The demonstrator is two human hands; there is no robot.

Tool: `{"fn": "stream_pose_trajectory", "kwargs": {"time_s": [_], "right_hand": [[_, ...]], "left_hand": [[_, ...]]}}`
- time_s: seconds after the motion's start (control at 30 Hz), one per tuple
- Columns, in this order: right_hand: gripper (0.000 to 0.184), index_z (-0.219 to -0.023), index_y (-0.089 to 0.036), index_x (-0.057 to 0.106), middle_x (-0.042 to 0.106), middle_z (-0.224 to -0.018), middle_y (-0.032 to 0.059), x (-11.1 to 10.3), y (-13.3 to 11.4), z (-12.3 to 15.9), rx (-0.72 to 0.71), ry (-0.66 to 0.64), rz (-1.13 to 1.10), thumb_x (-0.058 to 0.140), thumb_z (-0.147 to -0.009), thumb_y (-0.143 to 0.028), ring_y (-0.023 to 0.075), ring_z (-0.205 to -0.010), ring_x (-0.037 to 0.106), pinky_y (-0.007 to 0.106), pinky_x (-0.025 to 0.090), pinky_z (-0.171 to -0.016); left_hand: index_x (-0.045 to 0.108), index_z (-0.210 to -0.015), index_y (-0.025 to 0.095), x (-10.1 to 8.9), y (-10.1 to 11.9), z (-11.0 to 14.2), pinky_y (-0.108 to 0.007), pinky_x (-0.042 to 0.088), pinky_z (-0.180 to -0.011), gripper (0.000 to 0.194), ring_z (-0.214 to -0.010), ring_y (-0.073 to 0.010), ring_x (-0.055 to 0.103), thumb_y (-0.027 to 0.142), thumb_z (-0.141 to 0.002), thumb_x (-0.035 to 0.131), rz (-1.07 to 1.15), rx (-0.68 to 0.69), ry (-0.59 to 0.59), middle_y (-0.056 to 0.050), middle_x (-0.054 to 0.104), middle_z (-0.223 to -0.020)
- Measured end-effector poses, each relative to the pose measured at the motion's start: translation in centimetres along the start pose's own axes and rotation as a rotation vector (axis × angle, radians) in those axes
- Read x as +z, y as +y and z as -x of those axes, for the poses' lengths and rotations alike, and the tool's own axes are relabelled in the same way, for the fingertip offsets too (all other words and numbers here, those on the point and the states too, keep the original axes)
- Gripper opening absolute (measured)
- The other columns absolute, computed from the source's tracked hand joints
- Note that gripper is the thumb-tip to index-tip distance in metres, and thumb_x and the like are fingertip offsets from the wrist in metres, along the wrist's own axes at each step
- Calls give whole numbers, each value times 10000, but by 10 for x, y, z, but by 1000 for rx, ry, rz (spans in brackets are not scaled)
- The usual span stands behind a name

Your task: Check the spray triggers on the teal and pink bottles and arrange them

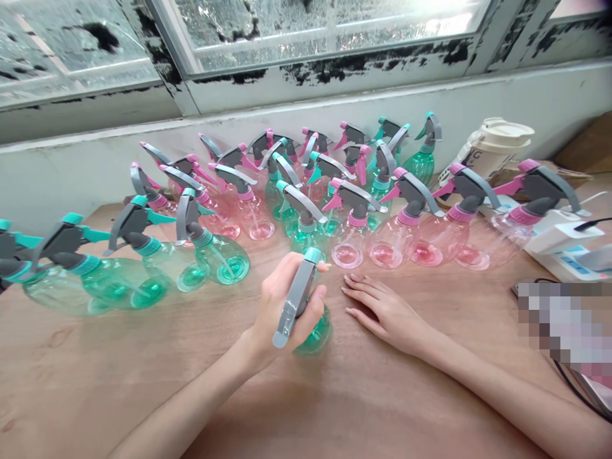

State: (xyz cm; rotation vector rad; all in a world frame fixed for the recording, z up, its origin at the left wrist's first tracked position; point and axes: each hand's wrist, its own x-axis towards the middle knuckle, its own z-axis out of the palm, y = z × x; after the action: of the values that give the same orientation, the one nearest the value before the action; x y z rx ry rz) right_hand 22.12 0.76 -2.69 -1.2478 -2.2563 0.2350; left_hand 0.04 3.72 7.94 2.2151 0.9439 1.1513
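My left hand is wrapped round the neck of a green spray bottle, which has a grey head and a teal nozzle. Part of its body and its trigger are hidden behind my fingers. Flat on the wooden table, my right hand lies with its fingers stretched out, holding nothing. Just beyond its fingertips stands a pink spray bottle in a row with others. Another green spray bottle stands to the left of my left hand.
Several more green and pink spray bottles fill the back of the table. At right are a cream cup, a white power strip with cables and a pixelated flat object. A window rises behind the low wall.
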Motion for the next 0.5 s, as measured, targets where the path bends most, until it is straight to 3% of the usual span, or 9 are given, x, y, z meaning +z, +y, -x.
{"fn": "stream_pose_trajectory", "kwargs": {"time_s": [0.1,0.3,0.5], "right_hand": [[379,-1312,-179,573,584,-1374,129,0,0,0,-4,3,-1,513,-951,-280,274,-1319,503,516,416,-1109],[374,-1305,-194,582,593,-1363,126,0,0,0,5,20,-13,518,-947,-277,278,-1307,516,527,419,-1101],[372,-1309,-178,570,578,-1380,129,-1,0,-1,2,-7,10,494,-961,-282,277,-1317,505,526,420,-1101]], "left_hand": [[568,-1121,196,1,-1,3,-318,520,-679,253,-681,-149,580,224,-876,513,-14,-7,11,-52,610,-944],[556,-1172,214,4,1,5,-385,536,-831,277,-782,-171,612,224,-896,530,16,-55,68,-106,577,-1205],[539,-1199,210,5,3,7,-354,533,-791,294,-813,-184,638,241,-909,505,14,-99,67,-89,619,-1114]]}}
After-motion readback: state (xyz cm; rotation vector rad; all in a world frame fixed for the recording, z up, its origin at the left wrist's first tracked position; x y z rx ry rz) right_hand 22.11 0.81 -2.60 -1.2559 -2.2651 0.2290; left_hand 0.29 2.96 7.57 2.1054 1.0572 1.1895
